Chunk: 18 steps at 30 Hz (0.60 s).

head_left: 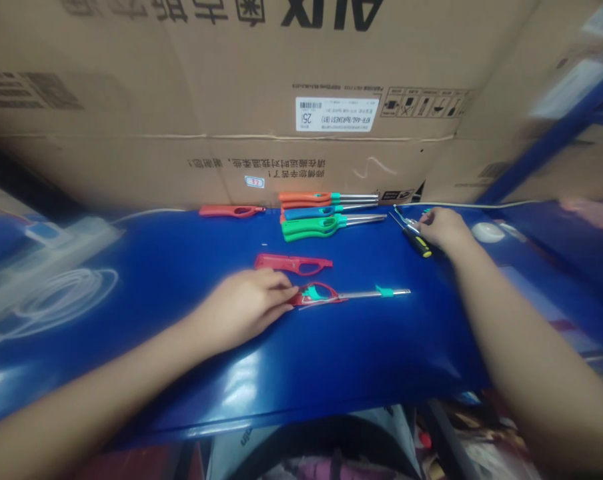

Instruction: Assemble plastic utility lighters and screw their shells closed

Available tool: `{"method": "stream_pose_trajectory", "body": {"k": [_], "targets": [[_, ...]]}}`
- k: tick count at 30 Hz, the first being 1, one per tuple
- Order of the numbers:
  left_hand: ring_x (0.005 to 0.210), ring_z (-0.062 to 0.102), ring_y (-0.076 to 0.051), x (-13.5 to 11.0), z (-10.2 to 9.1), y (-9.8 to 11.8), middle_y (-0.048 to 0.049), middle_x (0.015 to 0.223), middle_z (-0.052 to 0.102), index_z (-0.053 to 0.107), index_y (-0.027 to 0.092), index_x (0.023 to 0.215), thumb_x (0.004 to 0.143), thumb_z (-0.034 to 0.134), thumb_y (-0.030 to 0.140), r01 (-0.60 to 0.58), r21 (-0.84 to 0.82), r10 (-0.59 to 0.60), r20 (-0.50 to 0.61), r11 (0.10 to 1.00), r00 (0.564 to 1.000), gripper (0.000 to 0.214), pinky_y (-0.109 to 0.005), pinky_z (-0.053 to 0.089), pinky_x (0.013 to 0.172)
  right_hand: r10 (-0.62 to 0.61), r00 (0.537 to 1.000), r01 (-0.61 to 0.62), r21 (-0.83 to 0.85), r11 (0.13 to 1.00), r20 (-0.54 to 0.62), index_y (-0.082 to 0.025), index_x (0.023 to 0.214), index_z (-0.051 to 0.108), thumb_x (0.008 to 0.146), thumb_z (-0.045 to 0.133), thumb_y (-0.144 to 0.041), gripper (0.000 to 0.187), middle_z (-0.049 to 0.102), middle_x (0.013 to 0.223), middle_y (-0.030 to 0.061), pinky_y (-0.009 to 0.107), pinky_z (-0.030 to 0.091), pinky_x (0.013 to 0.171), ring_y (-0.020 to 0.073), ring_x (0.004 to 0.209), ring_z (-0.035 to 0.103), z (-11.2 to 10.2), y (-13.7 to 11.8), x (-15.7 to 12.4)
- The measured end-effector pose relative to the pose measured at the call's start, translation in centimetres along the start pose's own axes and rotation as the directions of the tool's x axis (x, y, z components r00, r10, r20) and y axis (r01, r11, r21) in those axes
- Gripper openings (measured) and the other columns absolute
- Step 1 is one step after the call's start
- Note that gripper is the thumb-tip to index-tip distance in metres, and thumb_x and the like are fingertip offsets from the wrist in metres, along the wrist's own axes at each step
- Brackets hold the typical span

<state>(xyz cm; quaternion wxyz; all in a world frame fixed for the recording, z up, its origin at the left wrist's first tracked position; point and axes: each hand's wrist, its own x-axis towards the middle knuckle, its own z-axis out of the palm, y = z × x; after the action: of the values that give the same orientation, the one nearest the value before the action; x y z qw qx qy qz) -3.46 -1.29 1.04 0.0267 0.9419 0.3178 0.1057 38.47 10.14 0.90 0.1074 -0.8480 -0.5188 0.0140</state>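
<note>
My left hand (254, 300) is closed on the handle of an opened red gas lighter (326, 293), lying on the blue table. Its teal trigger and a thin wire show inside the handle, and a teal collar sits on its metal tube. Just behind it lies the loose red handle half (294, 264). At the back right, my right hand (444, 229) has its fingers pinched together beside a black and yellow screwdriver (417, 243) and a shiny metal piece (406, 220). A bit of teal shows at those fingertips; what they hold cannot be made out.
Orange lighters (306, 199), a blue lighter (309, 213) and green lighters (311, 229) lie against a large cardboard box (221, 100). Another red handle piece (231, 211) is left of them. A power strip (76, 243) and coiled white cable (56, 293) occupy the left side.
</note>
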Motion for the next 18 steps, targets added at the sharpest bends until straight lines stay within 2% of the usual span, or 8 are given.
{"method": "stream_pose_trajectory", "body": {"k": [4, 6, 11, 13, 14, 16, 18], "targets": [[0.096, 0.067, -0.021, 0.1, -0.1, 0.2, -0.0042, 0.112, 0.071, 0.073, 0.024, 0.116, 0.104, 0.046, 0.035, -0.02, 0.057, 0.02, -0.01, 0.998, 1.0, 0.031, -0.034, 0.054, 0.08, 0.016, 1.0, -0.015, 0.039, 0.999, -0.013, -0.02, 0.075, 0.064, 0.074, 0.072, -0.021, 0.008, 0.069, 0.082, 0.0099, 0.037, 0.049, 0.071, 0.0262, 0.079, 0.066, 0.0, 0.3, 0.1], [0.095, 0.067, -0.022, 0.2, -0.2, 0.5, -0.0056, 0.109, 0.071, 0.073, 0.022, 0.114, 0.104, 0.044, 0.034, -0.027, 0.079, 0.028, -0.008, 0.996, 1.0, 0.033, -0.034, 0.054, 0.078, -0.004, 0.999, 0.008, 0.066, 0.998, -0.054, -0.02, 0.074, 0.063, 0.076, 0.07, -0.021, 0.008, 0.069, 0.082, 0.0102, 0.038, 0.049, 0.072, 0.0268, 0.08, 0.065, -0.1, 0.3, 0.0], [0.096, 0.067, -0.021, 0.3, -0.1, 0.6, -0.0045, 0.11, 0.071, 0.073, 0.024, 0.114, 0.103, 0.048, 0.033, 0.003, 0.024, -0.002, -0.018, 1.0, 1.0, 0.029, -0.034, 0.054, 0.08, -0.169, 0.961, 0.208, 0.172, 0.963, -0.218, -0.02, 0.086, 0.064, 0.082, 0.067, -0.029, 0.01, 0.069, 0.093, 0.011, 0.037, 0.05, 0.079, 0.025, 0.088, 0.064, -0.9, -1.8, -1.5], [0.097, 0.067, -0.021, 0.3, 0.1, 0.5, -0.0035, 0.111, 0.071, 0.073, 0.025, 0.115, 0.102, 0.051, 0.033, 0.029, -0.039, -0.03, -0.034, 0.999, 0.999, 0.027, -0.034, 0.054, 0.081, -0.241, 0.928, 0.34, 0.378, 0.861, -0.285, -0.019, 0.086, 0.063, 0.079, 0.069, -0.029, 0.014, 0.066, 0.084, 0.0074, 0.034, 0.05, 0.072, 0.0211, 0.076, 0.062, -1.1, -3.7, -3.3], [0.098, 0.067, -0.02, 0.3, 0.3, 0.5, -0.0032, 0.111, 0.071, 0.073, 0.025, 0.115, 0.101, 0.053, 0.033, 0.042, -0.077, -0.045, -0.041, 0.996, 0.998, 0.026, -0.033, 0.054, 0.081, -0.285, 0.925, 0.376, 0.491, 0.786, -0.253, -0.019, 0.085, 0.062, 0.079, 0.069, -0.029, 0.014, 0.064, 0.078, 0.0051, 0.032, 0.049, 0.067, 0.0188, 0.069, 0.06, -1.2, -4.7, -4.5], [0.099, 0.067, -0.02, 0.3, 0.5, 0.5, -0.0033, 0.111, 0.071, 0.073, 0.024, 0.117, 0.1, 0.056, 0.033, 0.063, -0.163, -0.075, -0.062, 0.985, 0.995, 0.025, -0.033, 0.055, 0.082, -0.429, 0.894, 0.394, 0.685, 0.613, -0.131, -0.019, 0.081, 0.06, 0.078, 0.072, -0.033, 0.018, 0.063, 0.07, 0.002, 0.03, 0.049, 0.063, 0.0166, 0.064, 0.06, -1.4, -6.8, -7.4], [0.1, 0.068, -0.02, 0.3, 0.6, 0.6, -0.0047, 0.111, 0.072, 0.071, 0.023, 0.121, 0.098, 0.06, 0.035, 0.081, -0.258, -0.11, -0.102, 0.963, 0.989, 0.028, -0.033, 0.055, 0.085, -0.601, 0.799, 0.353, 0.801, 0.483, 0.01, -0.019, 0.083, 0.061, 0.075, 0.078, -0.04, 0.029, 0.066, 0.07, 0.0019, 0.029, 0.05, 0.062, 0.0159, 0.063, 0.063, -1.6, -8.3, -10.7]]}}
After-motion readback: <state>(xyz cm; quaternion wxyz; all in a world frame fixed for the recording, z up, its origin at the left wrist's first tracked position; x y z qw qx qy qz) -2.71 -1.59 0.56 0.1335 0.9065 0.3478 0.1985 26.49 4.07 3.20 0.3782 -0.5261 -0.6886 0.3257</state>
